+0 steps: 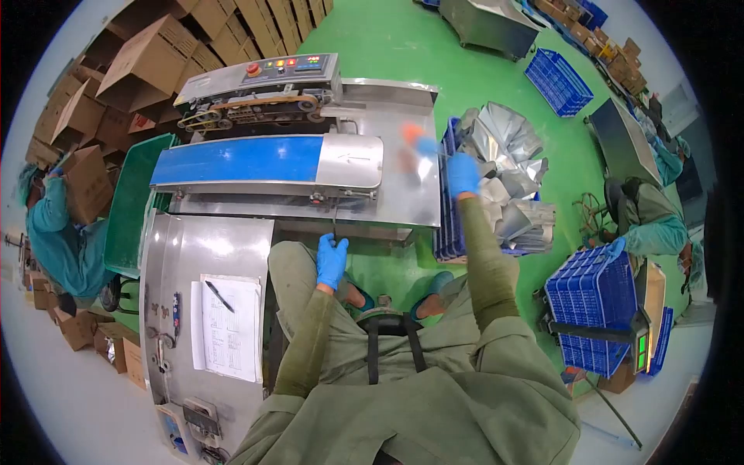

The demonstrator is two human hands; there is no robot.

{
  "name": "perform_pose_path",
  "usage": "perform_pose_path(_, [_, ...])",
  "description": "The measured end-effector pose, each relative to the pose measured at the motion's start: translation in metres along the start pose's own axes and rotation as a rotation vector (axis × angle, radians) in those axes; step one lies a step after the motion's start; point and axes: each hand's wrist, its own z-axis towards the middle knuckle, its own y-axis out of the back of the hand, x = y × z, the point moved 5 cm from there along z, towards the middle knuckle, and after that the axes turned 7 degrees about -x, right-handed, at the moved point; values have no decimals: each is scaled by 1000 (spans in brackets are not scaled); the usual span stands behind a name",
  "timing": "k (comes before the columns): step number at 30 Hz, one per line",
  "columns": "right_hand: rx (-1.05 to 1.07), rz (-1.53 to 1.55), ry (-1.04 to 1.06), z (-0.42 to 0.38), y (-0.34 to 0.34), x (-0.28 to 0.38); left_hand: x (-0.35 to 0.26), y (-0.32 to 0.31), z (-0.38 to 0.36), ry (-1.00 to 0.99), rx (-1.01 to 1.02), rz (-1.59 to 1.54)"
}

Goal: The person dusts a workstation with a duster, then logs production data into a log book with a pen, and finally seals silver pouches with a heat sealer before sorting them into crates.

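Note:
My left hand [332, 262], in a blue glove, is closed around the lower end of a thin dark rod [335, 221] under the front edge of the sealing machine [256, 101]. Farther right, my right hand [463, 174], also gloved in blue, is held over the left side of a blue crate [449, 232] full of crumpled silver foil bags [508, 147]. Just left of its fingers is a motion-smeared orange-and-blue object [418, 141], over the steel table; I cannot tell what it is. The machine's blue conveyor belt [240, 161] runs in front of its lit control panel.
Papers [229, 329] with a pen lie on a steel surface at left. A green bin [136, 205] stands beside it, near a person [66, 240] handling a carton. Another person [651, 221] is at right by a blue crate [593, 298]. Cartons [159, 62] are stacked behind.

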Motion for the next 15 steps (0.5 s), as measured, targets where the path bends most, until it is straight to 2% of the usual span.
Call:
perform_pose_path(1, [72, -65, -111, 5, 6, -33, 3, 3, -6, -18, -7, -2])
perform_pose_path(4, [-58, 658, -456, 10, 131, 25, -3, -3, -2, -45, -11, -27])
perform_pose_path(5, [-122, 940, -317, 9, 125, 59, 1, -3, -10, -35, -1, -24])
perform_pose_path(6, [-245, 992, -24, 8, 116, 100, -1, -7, -9, -52, 11, -31])
perform_pose_path(7, [-48, 921, -18, 11, 105, 147, -4, -7, -12, -75, 13, -36])
perform_pose_path(8, [79, 689, 33, 18, 103, 179, -9, -5, -14, -104, 15, -43])
perform_pose_path(11, [-73, 117, 122, 52, -30, 92, -20, 5, -21, -130, 54, -63])
perform_pose_path(13, [30, 188, -292, 34, -13, -10, -20, 21, -33, -94, 53, -64])
perform_pose_path(14, [148, 152, -244, 21, 5, -40, -24, 29, -41, -66, 39, -64])
perform_pose_path(15, [104, -67, -115, 9, 20, -60, -28, 30, -48, -34, 30, -69])
